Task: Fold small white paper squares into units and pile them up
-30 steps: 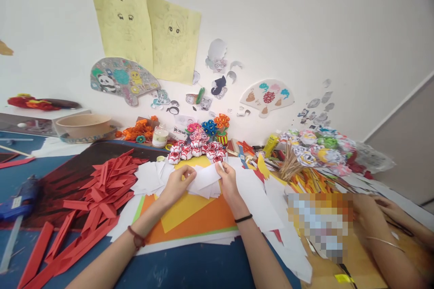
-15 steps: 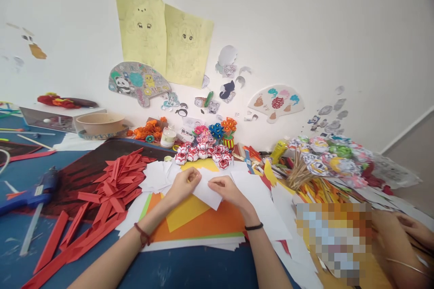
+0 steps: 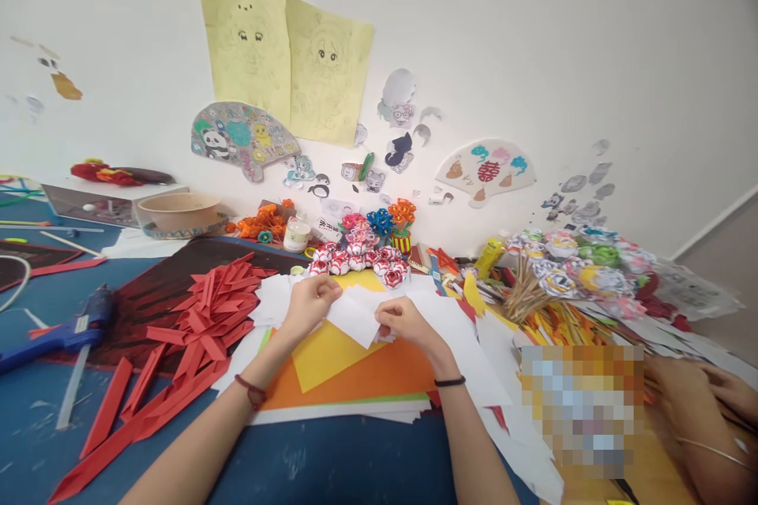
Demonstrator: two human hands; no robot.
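A small white sheet of paper [image 3: 354, 319] is stretched between my two hands, above a stack of coloured paper. My left hand [image 3: 313, 301] pinches its upper left corner. The fingers of my right hand [image 3: 406, 321] are closed on its right edge. Beneath it lie a yellow sheet [image 3: 323, 363] and a larger orange sheet [image 3: 379, 375]. More small white paper pieces [image 3: 273, 301] sit to the left of my left hand, and white sheets [image 3: 467, 355] spread to the right of my right hand.
Folded red paper strips [image 3: 207, 308] are heaped at left, near a blue glue gun [image 3: 83, 331]. Red-and-white paper flowers [image 3: 355, 259] stand ahead. A bunch of paper flowers on sticks [image 3: 568, 268] lies at right, beyond another person's hand [image 3: 722, 390].
My hands have moved slightly apart, the right one shifting right, with the white paper still between them. The camera view has shifted a little.
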